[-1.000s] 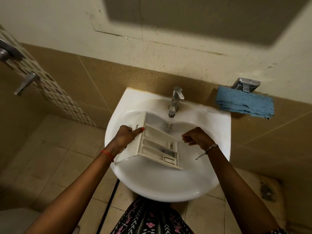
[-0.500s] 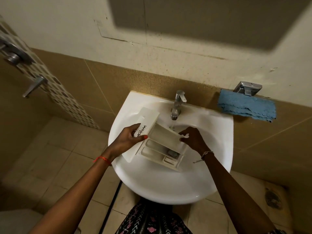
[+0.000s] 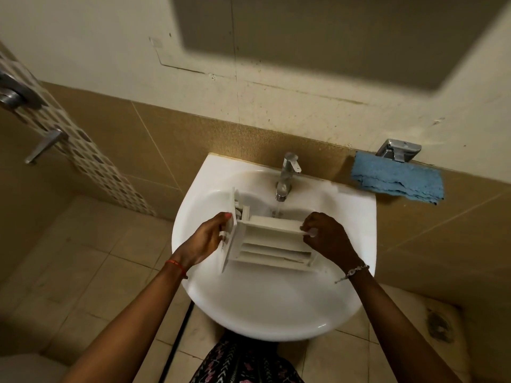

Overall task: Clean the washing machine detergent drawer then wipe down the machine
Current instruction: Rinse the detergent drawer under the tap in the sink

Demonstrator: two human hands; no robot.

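Rinsing: left hand [image 3: 206, 240] and right hand [image 3: 325, 237] each grip an end of the detergent drawer [image 3: 269, 246] over the sink [image 3: 262, 313]. Tilt compartments under the tap [image 3: 286, 176] stream.

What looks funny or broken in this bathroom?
A dark stain blotches the floor right of the sink. The wall above the tiles is scuffed and cracked. The drawer, held by the left hand and right hand near the tap, looks fine.
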